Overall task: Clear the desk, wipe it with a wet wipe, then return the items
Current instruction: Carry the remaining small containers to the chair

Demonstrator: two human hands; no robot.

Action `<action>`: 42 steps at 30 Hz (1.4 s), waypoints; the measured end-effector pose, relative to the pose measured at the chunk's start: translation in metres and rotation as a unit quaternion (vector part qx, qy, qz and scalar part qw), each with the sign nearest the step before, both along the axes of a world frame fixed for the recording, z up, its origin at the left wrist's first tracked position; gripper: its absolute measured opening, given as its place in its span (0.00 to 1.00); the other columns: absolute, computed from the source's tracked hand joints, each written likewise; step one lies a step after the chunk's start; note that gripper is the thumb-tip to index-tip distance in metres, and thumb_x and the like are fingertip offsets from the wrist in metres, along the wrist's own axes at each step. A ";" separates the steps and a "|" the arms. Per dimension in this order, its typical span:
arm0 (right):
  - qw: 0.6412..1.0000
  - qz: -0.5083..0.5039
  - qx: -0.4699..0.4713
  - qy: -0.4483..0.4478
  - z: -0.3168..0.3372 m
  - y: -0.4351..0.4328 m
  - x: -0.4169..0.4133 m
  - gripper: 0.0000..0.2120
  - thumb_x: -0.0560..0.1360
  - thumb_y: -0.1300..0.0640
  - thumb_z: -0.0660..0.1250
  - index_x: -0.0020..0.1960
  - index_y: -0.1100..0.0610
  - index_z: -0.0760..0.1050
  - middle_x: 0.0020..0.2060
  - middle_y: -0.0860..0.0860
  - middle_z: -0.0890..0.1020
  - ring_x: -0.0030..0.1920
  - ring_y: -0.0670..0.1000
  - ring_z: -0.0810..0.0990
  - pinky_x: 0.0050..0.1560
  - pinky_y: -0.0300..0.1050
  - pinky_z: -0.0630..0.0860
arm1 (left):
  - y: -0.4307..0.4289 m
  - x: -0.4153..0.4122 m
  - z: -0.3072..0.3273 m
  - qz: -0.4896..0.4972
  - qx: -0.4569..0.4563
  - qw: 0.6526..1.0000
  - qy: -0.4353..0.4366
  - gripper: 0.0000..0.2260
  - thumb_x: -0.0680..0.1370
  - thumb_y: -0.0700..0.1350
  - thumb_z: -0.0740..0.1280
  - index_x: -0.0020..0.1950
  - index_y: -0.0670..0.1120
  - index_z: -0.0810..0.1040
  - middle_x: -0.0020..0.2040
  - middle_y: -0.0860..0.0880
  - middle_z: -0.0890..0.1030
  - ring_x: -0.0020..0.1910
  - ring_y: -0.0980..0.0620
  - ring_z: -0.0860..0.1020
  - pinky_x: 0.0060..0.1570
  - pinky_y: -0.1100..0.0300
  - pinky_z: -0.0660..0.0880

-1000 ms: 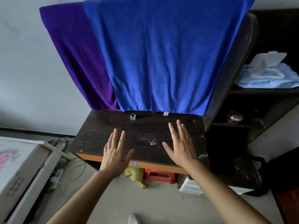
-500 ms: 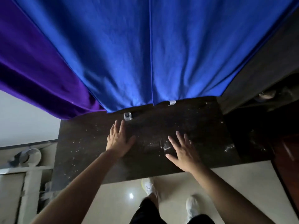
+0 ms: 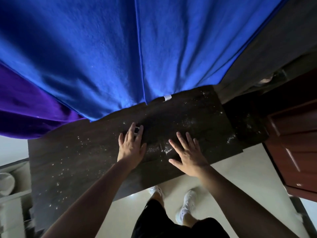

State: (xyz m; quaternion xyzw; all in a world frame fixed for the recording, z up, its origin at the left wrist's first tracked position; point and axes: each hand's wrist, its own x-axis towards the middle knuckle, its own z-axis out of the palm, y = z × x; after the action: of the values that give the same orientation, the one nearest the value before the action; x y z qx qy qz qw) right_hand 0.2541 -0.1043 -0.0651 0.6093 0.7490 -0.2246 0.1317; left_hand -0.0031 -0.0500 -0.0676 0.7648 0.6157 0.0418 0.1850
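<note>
1. The small item (image 3: 136,130), a little dark-and-white object I cannot identify further, sits toward the back of the surface (image 3: 72,162), just in front of the hanging blue cloth (image 3: 120,54). It appears to be the only loose thing left on the surface.
2. Change noted: half a second ago my left hand (image 3: 131,146) lay flat short of the item; its fingertips (image 3: 131,128) have now reached it and sit on either side of it. The fingers are spread and not yet closed, so I judge the item touched but not gripped.
3. My right hand (image 3: 187,153) is released, palm down and fingers splayed, over a pale smear (image 3: 164,149) on the surface. It holds nothing. It has shifted only slightly in that time.
4. The view has also tipped further down: my shoes (image 3: 187,205) and the floor now show below the front edge.
5. Meaning for the task: clearing is in its last pickup. Pale specks (image 3: 68,169) are scattered across the dark top, so wiping is not yet done, and no wet wipe is in view.
6. A purple cloth (image 3: 25,109) hangs left of the blue one; a reddish cabinet (image 3: 295,143) stands at the right.
</note>
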 end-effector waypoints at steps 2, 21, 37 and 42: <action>1.000 0.006 -0.007 0.004 0.003 0.002 0.003 0.38 0.78 0.31 0.55 0.82 0.41 0.45 0.82 0.51 0.39 0.81 0.62 0.37 0.79 0.64 0.44 | -0.008 0.011 0.003 -0.026 0.005 1.000 0.005 0.30 0.76 0.47 0.70 0.77 0.48 0.67 0.76 0.40 0.65 0.66 0.38 0.73 0.63 0.41 0.69; 0.954 -0.238 0.095 0.158 0.052 0.012 0.247 0.37 0.79 0.38 0.64 0.82 0.48 0.53 0.82 0.51 0.51 0.80 0.55 0.55 0.73 0.53 0.65 | -0.010 0.223 0.055 0.187 -0.013 0.957 -0.220 0.13 0.72 0.47 0.76 0.55 0.49 0.81 0.44 0.50 0.80 0.40 0.51 0.80 0.46 0.53 0.78; 0.907 -0.322 0.209 0.175 0.071 0.192 0.315 0.51 0.69 0.35 0.73 0.80 0.56 0.54 0.72 0.61 0.68 0.71 0.64 0.67 0.68 0.58 0.65 | 0.003 0.316 0.103 0.282 0.055 0.926 -0.244 0.14 0.72 0.53 0.76 0.56 0.57 0.79 0.47 0.55 0.80 0.43 0.58 0.80 0.44 0.61 0.75; 0.896 -0.330 0.224 0.192 0.071 0.189 0.317 0.40 0.67 0.39 0.77 0.73 0.54 0.68 0.66 0.58 0.76 0.64 0.62 0.72 0.63 0.53 0.68 | 0.001 0.305 0.120 0.281 0.048 0.930 -0.234 0.13 0.72 0.54 0.75 0.55 0.59 0.79 0.47 0.55 0.79 0.44 0.57 0.80 0.43 0.61 0.76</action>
State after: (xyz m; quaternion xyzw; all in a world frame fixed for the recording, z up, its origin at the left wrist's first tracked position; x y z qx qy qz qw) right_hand 0.5711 0.0844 0.0064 0.7800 0.5457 -0.1940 -0.2369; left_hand 0.3016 -0.0486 0.0525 0.5371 0.7417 0.2995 0.2678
